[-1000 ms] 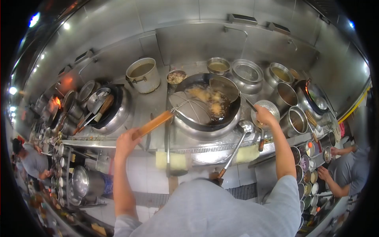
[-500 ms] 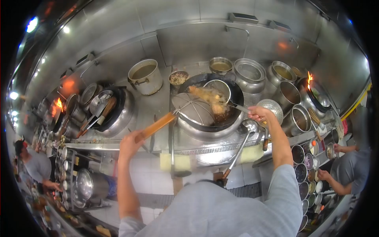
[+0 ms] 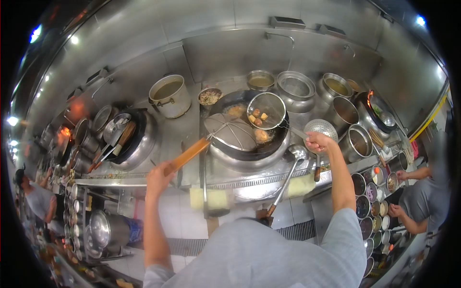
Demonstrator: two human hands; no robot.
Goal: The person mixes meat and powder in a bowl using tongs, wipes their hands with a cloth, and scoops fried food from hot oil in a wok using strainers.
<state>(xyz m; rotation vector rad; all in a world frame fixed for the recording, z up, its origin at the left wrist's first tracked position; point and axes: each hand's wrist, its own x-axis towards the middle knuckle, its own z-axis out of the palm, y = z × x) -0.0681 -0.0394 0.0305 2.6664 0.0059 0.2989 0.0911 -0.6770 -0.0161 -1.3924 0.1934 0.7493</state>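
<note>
My left hand [image 3: 160, 177] is closed round the wooden handle of a large wire strainer [image 3: 234, 134], whose round mesh lies over the left part of a dark wok [image 3: 257, 152]. In my right hand [image 3: 319, 141] is the handle of a smaller mesh skimmer [image 3: 267, 103]. Several small golden-brown pieces [image 3: 258, 116] lie in the skimmer above the wok. More golden pieces [image 3: 262, 136] sit in the dark oil below it.
A ladle [image 3: 291, 173] and a perforated ladle [image 3: 321, 132] lie right of the wok. Behind are a tall pot [image 3: 169, 97], a bowl of pieces [image 3: 210, 97] and metal pots [image 3: 296, 89]. Another wok [image 3: 132, 139] stands left. Co-workers [image 3: 422, 201] are at both sides.
The skimmer has risen out of the oil and now carries small pieces above the wok. My right hand has changed its hold on the handle. My left hand and the large strainer have barely moved.
</note>
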